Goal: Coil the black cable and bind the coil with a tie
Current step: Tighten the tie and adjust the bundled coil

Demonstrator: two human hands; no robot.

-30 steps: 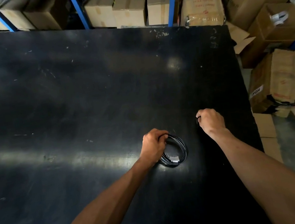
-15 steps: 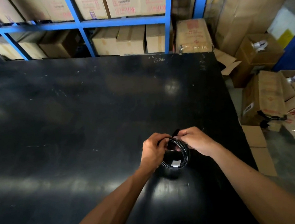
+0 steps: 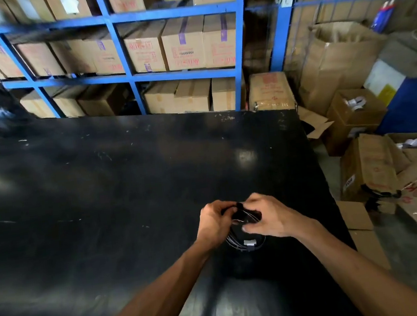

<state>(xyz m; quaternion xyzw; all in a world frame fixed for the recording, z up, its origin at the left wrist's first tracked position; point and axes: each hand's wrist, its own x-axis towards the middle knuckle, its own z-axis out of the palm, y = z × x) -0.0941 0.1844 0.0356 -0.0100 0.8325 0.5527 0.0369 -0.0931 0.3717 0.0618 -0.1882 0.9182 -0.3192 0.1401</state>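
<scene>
Dim, soft-focus wide-angle view, glare patches on black table [image 3: 126, 181], bowed edges.

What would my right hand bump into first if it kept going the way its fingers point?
Probably the left hand. The right hand points leftward across the top of the black cable coil, which both hands already grip, so the left fingers come next.

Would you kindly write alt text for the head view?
Both hands, left hand and right hand, hold a coiled black cable over a black table, pinching its top. Blue shelving with cardboard boxes stands behind.
</scene>
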